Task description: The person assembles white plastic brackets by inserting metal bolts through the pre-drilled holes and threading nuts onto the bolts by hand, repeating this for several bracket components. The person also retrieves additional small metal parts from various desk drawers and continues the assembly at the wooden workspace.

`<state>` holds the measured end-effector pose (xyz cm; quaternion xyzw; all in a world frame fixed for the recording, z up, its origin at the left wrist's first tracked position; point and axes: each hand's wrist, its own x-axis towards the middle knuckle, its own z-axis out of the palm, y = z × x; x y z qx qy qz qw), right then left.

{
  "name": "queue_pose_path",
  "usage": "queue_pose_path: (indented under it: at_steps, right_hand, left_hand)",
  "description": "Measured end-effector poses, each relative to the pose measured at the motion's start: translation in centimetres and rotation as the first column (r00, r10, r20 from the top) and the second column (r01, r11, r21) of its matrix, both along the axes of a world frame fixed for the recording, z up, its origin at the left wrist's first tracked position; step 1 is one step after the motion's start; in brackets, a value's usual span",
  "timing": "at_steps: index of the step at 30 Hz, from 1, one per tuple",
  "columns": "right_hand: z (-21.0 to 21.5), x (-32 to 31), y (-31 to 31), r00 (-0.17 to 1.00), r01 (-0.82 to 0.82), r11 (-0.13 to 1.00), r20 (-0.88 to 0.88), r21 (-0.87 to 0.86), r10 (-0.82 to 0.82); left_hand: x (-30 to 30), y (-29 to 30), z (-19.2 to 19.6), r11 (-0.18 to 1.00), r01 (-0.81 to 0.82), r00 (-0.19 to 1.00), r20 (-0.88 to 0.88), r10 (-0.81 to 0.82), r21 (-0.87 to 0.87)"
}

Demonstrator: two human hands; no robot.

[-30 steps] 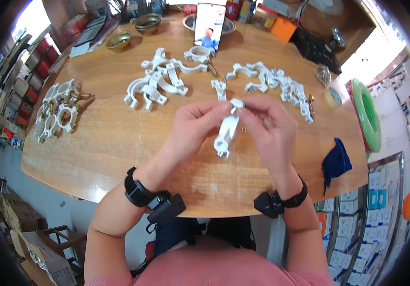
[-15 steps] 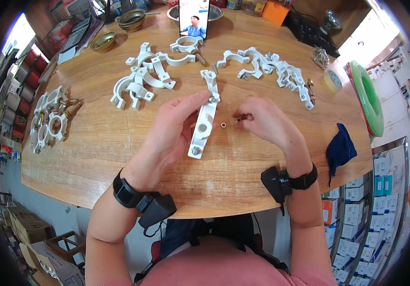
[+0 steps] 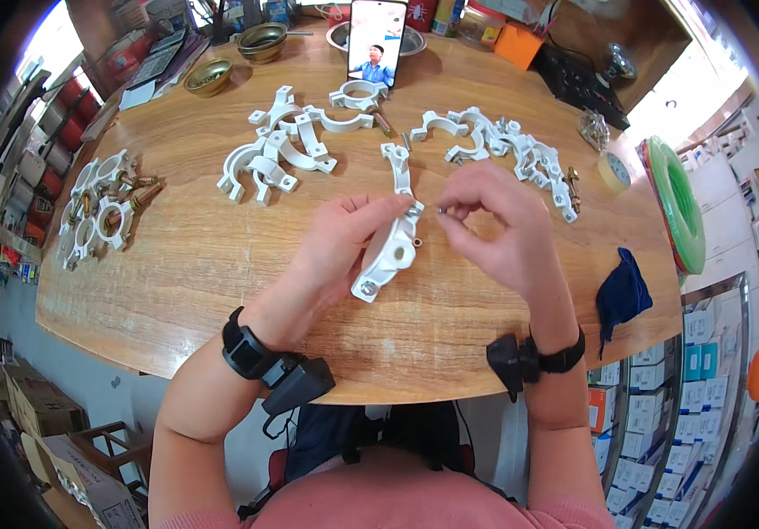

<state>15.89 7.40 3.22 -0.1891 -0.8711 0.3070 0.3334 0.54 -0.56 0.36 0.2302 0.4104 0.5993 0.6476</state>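
Note:
My left hand (image 3: 337,247) is closed on a white pipe clamp half (image 3: 394,256), thumb pressed on its upper end. A bolt sits in the clamp's lower end, and a round boss stands out at its middle. Another white clamp half (image 3: 396,167) lies just beyond the held one, close to its upper end. My right hand (image 3: 498,225) pinches a small metal nut (image 3: 441,211) between thumb and forefinger, a little right of the clamp. One loose nut (image 3: 417,242) rests on the table beside the clamp.
White clamp halves (image 3: 278,154) lie in a pile at the left, more (image 3: 520,145) at the right. Joined clamps with brass-coloured bolts (image 3: 102,212) are at the far left. A phone (image 3: 375,44) stands at the back. A blue cloth pouch (image 3: 622,295) lies near the right edge.
My right hand has lifted the nut off the table and brought it up near the clamp's upper end. The clamp in my left hand has tilted and turned slightly.

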Motion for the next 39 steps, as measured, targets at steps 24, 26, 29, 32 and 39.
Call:
queue_pose_path:
  at_steps: [24,26,29,32,39]
  right_hand:
    - [-0.6,-0.7,-0.7,0.995,-0.047,0.984,-0.082,0.174,0.062]
    - [-0.3,-0.6,-0.8,0.997,-0.04,0.97,-0.057,0.242,0.055]
    - [-0.1,-0.4,-1.0,0.999,-0.031,0.978,0.0,0.205,0.032]
    - [-0.6,-0.1,-0.7,1.0,-0.023,0.986,0.021,0.168,0.019]
    - [-0.3,-0.2,-1.1,0.999,-0.023,0.985,-0.027,0.172,0.028]
  left_hand:
    - [-0.1,0.2,-0.4,1.0,0.011,1.0,0.026,-0.011,0.013]
    - [-0.3,0.2,-0.1,0.998,0.028,0.999,0.026,-0.029,0.049]
    - [-0.5,0.1,-0.2,0.996,0.079,0.996,-0.032,-0.077,0.045]
    - [-0.3,0.2,-0.1,0.995,0.098,0.992,-0.079,-0.097,0.007]
    - [-0.2,0.0,0.0,0.998,0.052,0.995,-0.084,-0.049,0.028]
